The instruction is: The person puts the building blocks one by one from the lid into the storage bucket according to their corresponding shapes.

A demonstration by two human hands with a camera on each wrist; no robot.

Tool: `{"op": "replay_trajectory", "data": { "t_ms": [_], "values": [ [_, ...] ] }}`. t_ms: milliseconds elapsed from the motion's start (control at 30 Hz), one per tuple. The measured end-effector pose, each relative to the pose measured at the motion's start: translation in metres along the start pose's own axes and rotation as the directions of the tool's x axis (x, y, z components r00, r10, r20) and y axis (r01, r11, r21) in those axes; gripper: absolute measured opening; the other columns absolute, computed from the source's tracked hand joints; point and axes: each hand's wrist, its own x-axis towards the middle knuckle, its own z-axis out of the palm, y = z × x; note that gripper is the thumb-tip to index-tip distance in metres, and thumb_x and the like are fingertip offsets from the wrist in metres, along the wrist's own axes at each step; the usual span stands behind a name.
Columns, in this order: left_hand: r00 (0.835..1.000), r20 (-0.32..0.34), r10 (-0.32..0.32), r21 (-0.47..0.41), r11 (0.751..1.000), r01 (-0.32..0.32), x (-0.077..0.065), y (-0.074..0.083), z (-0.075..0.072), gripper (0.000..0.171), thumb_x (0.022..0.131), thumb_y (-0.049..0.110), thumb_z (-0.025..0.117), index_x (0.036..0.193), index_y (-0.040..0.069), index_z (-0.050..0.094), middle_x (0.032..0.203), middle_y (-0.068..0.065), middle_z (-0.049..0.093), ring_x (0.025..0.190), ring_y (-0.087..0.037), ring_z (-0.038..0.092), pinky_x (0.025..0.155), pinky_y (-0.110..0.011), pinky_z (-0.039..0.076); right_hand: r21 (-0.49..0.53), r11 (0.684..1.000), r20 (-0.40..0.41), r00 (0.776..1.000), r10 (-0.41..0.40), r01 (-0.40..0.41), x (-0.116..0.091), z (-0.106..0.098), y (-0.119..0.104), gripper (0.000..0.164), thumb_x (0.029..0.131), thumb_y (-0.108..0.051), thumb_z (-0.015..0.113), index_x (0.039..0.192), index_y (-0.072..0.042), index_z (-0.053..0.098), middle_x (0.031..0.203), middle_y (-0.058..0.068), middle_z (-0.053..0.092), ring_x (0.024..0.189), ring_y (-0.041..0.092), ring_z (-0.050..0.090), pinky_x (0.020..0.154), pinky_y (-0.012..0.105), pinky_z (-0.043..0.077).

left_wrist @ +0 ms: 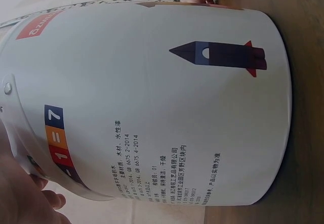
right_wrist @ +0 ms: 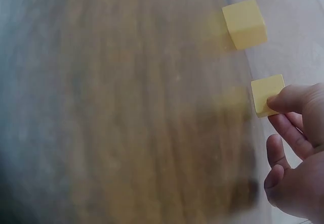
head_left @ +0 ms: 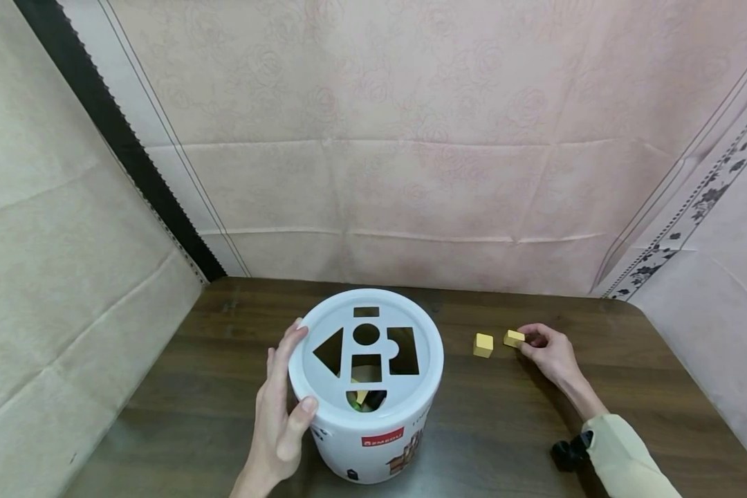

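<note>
A white lidded bucket stands upright on the brown table, its lid cut with a triangle, a circle and several other shaped holes. Yellow and green pieces show dimly through the lowest hole. My left hand holds the bucket's left side at the lid, thumb on the rim and fingers round the edge. To the right, my right hand pinches a small yellow block between thumb and fingers, also seen in the right wrist view. A second yellow block sits just left of it, apart from the hand.
The brown wooden table reaches to a pale cloth backdrop behind and at both sides. A small black object is at the right sleeve. A rocket picture and printed text are on the bucket's wall.
</note>
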Motion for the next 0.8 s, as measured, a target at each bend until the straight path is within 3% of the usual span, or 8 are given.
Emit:
{"op": "replay_trajectory", "data": {
  "t_ms": [200,800],
  "values": [
    [1.0,0.0,-0.003,-0.006,1.0,0.003,0.0,0.001,0.0,0.062,0.085,0.04,0.045,0.135,0.003,0.038,0.138,-0.015,0.037,0.125,-0.031,0.034,0.095,-0.063,0.003,0.041,0.999,0.002,1.0,-0.028,0.027,0.001,-0.003,-0.013,0.022,0.078,-0.013,0.07,0.098,-0.007,0.064,0.081,0.007,0.062,0.071,0.018,0.054,0.056,0.024,0.043],
    [1.0,-0.004,0.001,-0.015,1.0,-0.001,0.001,0.003,0.0,0.063,0.085,0.041,0.044,0.134,0.002,0.038,0.137,-0.015,0.038,0.125,-0.031,0.034,0.095,-0.063,0.003,0.133,0.979,0.004,0.987,-0.159,0.157,0.005,-0.015,-0.084,0.022,0.079,-0.018,0.069,0.099,-0.01,0.062,0.084,0.006,0.061,0.077,0.018,0.056,0.058,0.023,0.045]
  ]
}}
